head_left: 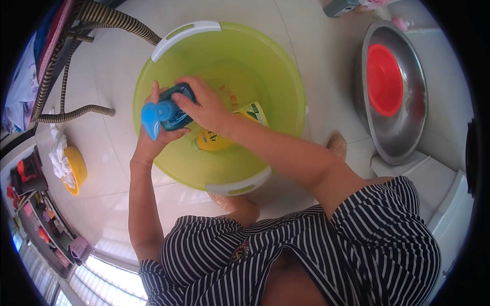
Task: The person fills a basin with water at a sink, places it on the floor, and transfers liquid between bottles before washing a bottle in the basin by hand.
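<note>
A dark blue bottle [179, 120] with a bright blue pump head [154, 116] is held over the left part of a large green tub [275, 61]. My left hand [150, 143] grips it from the near left side, beside the pump head. From the right, my right hand [206, 104] wraps round the bottle, its thumb on the upper side. Below my right forearm, inside the tub, lies a yellow bottle [212, 141], partly hidden by the arm. A yellow and green label or packet [252, 112] shows just past the forearm.
To the right, a red basin [385, 80] sits in a steel basin [416, 107]. Striped chair legs [122, 25] stand at the upper left. A yellow basin [76, 168] with white cloth is at the left, above a shelf rack [46, 224]. A grey container [339, 7] is at the top right.
</note>
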`<state>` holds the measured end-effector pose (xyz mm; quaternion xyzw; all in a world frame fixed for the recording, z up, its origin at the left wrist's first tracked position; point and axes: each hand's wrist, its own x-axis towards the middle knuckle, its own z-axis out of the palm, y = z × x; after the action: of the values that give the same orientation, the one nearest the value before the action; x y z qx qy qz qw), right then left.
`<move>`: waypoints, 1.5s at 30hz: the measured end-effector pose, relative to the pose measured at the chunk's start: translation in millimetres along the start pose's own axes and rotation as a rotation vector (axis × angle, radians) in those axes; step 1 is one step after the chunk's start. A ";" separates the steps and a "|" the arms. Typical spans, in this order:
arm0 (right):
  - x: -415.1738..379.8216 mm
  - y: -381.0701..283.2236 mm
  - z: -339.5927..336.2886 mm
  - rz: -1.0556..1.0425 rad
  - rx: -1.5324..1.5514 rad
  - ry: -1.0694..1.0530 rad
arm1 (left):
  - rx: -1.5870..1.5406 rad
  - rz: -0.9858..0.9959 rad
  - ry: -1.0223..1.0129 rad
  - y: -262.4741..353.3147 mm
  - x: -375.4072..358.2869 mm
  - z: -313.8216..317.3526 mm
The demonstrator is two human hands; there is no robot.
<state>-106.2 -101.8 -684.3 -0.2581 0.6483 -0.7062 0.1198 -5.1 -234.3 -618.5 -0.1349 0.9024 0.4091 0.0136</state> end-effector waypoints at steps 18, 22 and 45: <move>13.4 127.9 -31.4 0.634 -0.281 0.460 | -0.453 -0.411 0.240 45.6 -51.3 37.0; 18.2 91.9 -33.7 1.131 0.596 0.160 | -0.493 -0.460 0.265 46.6 -38.8 48.4; 34.5 121.7 -49.2 0.374 -0.292 0.360 | -0.701 -0.423 0.141 40.7 -28.5 37.2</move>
<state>-180.9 -93.1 -797.4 -0.0193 0.7901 -0.6057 0.0928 8.8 -174.6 -609.4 -0.3416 0.6594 0.6696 -0.0112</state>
